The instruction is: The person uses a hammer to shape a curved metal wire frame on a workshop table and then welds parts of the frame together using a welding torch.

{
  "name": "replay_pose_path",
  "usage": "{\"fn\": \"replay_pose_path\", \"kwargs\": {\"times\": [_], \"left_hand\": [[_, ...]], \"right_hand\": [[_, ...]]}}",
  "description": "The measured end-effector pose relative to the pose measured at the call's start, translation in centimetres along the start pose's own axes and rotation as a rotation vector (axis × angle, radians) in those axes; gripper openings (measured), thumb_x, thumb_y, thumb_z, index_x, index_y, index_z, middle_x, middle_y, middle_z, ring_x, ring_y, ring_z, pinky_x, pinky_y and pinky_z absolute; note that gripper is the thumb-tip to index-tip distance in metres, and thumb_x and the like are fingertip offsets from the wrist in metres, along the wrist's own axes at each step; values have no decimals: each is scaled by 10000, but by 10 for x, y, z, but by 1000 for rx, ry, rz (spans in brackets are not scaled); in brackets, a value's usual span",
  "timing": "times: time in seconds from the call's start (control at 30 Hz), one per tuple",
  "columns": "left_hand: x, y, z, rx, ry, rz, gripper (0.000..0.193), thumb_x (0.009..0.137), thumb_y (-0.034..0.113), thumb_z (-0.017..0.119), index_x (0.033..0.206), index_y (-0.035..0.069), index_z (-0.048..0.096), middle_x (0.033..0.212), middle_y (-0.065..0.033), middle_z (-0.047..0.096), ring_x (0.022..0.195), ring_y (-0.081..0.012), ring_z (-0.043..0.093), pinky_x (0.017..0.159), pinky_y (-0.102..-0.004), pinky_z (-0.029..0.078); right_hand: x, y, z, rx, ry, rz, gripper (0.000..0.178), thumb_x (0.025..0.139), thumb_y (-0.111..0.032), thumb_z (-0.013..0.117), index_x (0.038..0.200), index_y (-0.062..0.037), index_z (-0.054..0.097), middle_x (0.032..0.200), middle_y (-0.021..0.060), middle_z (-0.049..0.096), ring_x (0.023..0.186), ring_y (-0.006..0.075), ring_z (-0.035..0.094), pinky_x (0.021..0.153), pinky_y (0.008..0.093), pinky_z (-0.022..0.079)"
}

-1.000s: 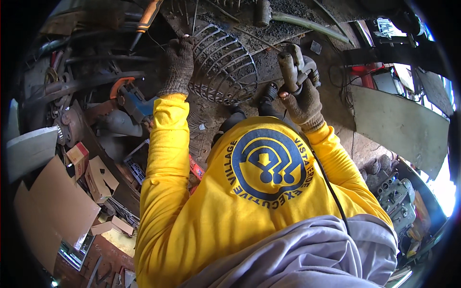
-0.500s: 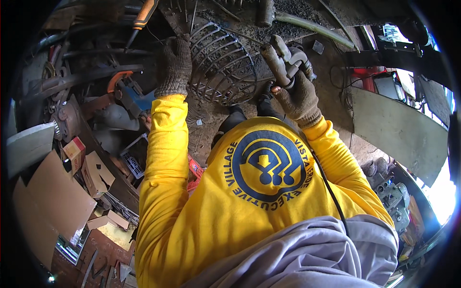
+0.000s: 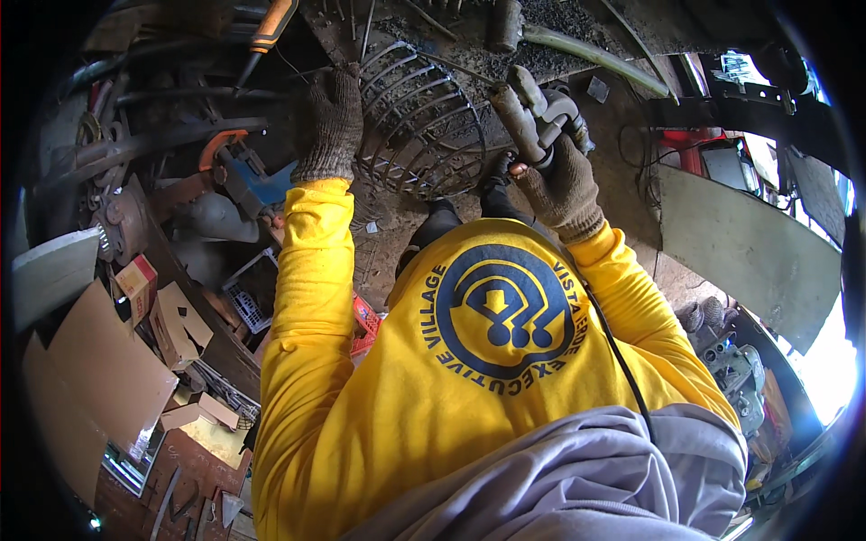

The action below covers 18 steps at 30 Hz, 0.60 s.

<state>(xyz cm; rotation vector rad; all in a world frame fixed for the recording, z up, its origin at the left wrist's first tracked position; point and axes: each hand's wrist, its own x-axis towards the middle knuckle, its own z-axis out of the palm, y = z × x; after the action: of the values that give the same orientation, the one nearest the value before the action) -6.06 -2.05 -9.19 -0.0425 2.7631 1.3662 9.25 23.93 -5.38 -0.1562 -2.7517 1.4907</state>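
My left hand (image 3: 328, 122), in a brown knitted glove, is closed at the left edge of a round cage of bent metal bars (image 3: 422, 122). What its curled fingers grip is hidden. My right hand (image 3: 564, 189), gloved the same way with a bare thumb tip, is closed around a clamp-like metal tool (image 3: 534, 115). Two stubby cylinders and a curved, hook-shaped part make up its head. This tool is just right of the cage, and a thin rod (image 3: 456, 68) runs behind the cage toward it.
A dark, grit-covered work surface (image 3: 586, 22) lies ahead, bearing a pale tube (image 3: 595, 61) and a short metal cylinder (image 3: 503, 25). An orange-handled tool (image 3: 271, 27) hangs at upper left. Cardboard (image 3: 108, 379) and a blue-and-orange tool (image 3: 248, 171) crowd the left; a grey panel (image 3: 740, 248) stands right.
My left hand has shifted very slightly up and to the right. My right hand keeps its hold on the clamp-like tool, almost still.
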Motion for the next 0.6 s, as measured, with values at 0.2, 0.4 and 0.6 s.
{"fn": "replay_pose_path", "kwargs": {"times": [0.2, 0.4, 0.6], "left_hand": [[1, -4, 1, 50, 19, -10, 457, 956, 441, 499, 1077, 20, 629, 1034, -224, 657, 1017, -383, 622, 839, -413, 470], [2, -8, 1, 92, 4, 6, 464, 961, 451, 484, 1088, 27, 622, 1048, -217, 656, 1023, -387, 619, 831, -421, 471], [2, -4, -1, 115, -4, -42, 463, 961, 451, 485, 1077, 24, 619, 1025, -225, 650, 992, -404, 615, 817, -423, 468]], "right_hand": [[-2, 2, -1, 22, -33, 47, 587, 803, -418, 743, 1141, 25, 557, 953, 203, 645, 893, 359, 644, 798, 380, 485], [-3, 7, 1, -122, -23, -20, 554, 795, -414, 749, 1096, 13, 564, 909, 211, 630, 861, 374, 641, 749, 390, 496], [0, 15, 6, -247, -15, -145, 503, 769, -377, 773, 1041, -9, 563, 855, 200, 637, 801, 412, 639, 689, 420, 505]]}}
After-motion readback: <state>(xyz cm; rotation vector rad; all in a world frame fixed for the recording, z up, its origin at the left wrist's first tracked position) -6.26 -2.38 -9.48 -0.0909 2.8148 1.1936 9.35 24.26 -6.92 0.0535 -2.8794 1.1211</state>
